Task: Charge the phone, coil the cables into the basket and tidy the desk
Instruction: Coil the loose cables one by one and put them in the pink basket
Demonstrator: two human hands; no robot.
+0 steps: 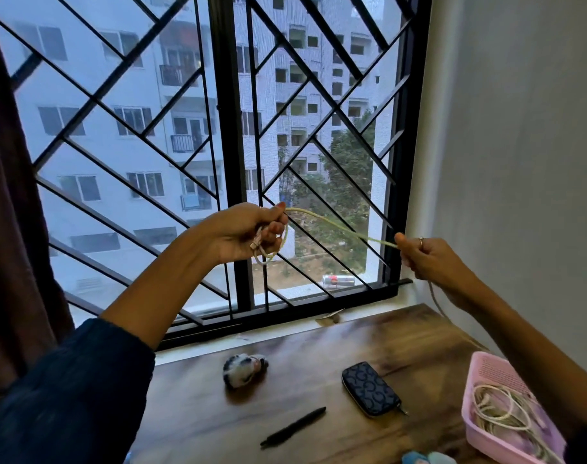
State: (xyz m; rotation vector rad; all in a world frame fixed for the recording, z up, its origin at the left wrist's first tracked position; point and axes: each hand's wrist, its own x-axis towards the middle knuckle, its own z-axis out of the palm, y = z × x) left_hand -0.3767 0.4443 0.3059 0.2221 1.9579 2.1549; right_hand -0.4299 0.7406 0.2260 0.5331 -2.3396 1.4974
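Both hands are raised in front of the window, well above the desk. My left hand (243, 232) grips a small coil of pale cable (335, 226) with a plug end hanging from the fingers. The cable runs taut to the right into my right hand (429, 257), which pinches it; the rest hangs down behind my right forearm towards the desk. A pink basket (483, 430) at the desk's right edge holds a coiled white cable (496, 410). No phone is in view.
On the wooden desk (218, 406) lie a black pen (293, 426), a dark patterned zip pouch (369, 388), a small black-and-white fluffy object (243, 368) and something blue (422, 458) at the bottom edge. A barred window stands behind; a white wall is on the right.
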